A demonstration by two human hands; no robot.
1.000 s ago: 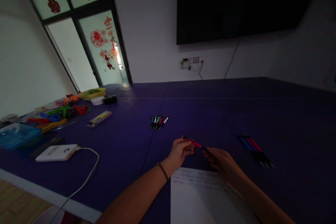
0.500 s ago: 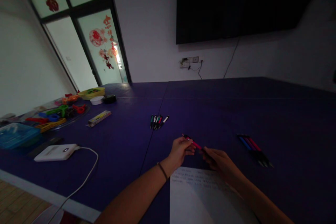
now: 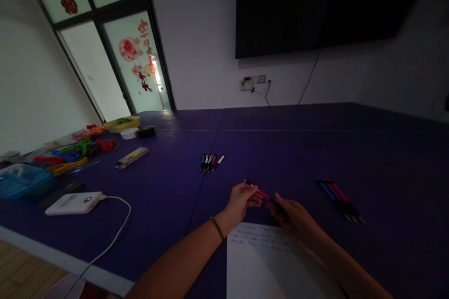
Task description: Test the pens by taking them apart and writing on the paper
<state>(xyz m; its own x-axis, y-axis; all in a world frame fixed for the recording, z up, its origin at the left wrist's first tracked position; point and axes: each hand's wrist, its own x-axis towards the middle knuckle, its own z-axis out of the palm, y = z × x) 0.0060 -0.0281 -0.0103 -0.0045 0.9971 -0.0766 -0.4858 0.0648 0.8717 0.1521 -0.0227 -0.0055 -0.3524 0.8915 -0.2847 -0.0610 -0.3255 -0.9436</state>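
A red pen [image 3: 263,194] with black ends slants above the purple table [image 3: 386,149], over the top edge of a sheet of paper [image 3: 273,271]. My left hand [image 3: 242,202] pinches its upper end between thumb and fingers. Around the pen's dark lower end my right hand [image 3: 293,217] is closed, its fingertips slightly blurred. Faint handwritten lines show near the top of the paper. Several pens [image 3: 209,162] lie grouped beyond my left hand. To the right of my right hand, blue, purple and red pens [image 3: 340,200] lie side by side.
On the left are a white power bank [image 3: 74,203] with a cable [image 3: 121,232], a narrow box [image 3: 132,158], a blue container [image 3: 24,180], colourful scissors [image 3: 82,145], a yellow basket [image 3: 122,124] and tape rolls [image 3: 146,131]. A dark screen [image 3: 322,7] hangs on the wall.
The fingers of my right hand have shifted slightly at the pen's lower end, and the thumb has lifted a little. My left hand and the pen have hardly moved.
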